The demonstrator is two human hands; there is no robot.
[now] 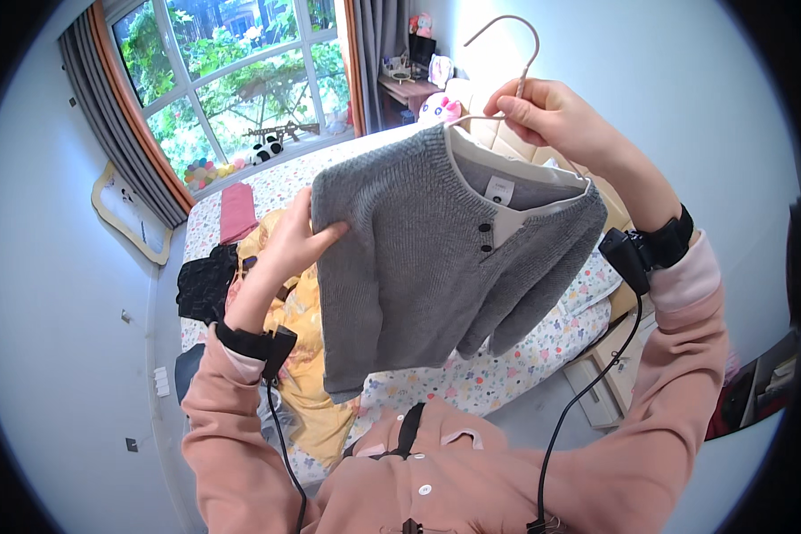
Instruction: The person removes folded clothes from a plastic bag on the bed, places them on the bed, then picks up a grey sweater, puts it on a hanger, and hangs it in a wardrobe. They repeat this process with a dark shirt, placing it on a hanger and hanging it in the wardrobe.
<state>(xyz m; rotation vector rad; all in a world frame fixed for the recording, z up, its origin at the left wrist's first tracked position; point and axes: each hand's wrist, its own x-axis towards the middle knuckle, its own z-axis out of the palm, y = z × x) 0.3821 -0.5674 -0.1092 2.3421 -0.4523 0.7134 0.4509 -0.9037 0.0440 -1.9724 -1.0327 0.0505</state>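
Note:
A gray knit long-sleeved sweater (pixel 420 260) with dark buttons and a white inner collar hangs on a thin clothes hanger (pixel 536 47). Raised at the upper right, my right hand (pixel 541 113) grips the hanger just below its hook. My left hand (pixel 300 233) is at the sweater's left shoulder and upper sleeve, thumb on the front of the knit and fingers behind it. The sweater's lower part hangs loose above the bed. A label that bears writing shows inside the neckline.
Beneath the sweater is a bed with a floral sheet (pixel 427 394). On it lie a yellow cloth (pixel 324 427), a black garment (pixel 203 284) and a folded pink cloth (pixel 237 213). A window (pixel 240 87) stands beyond, a drawer cabinet (pixel 594 390) at right. Cables hang from both wrist straps.

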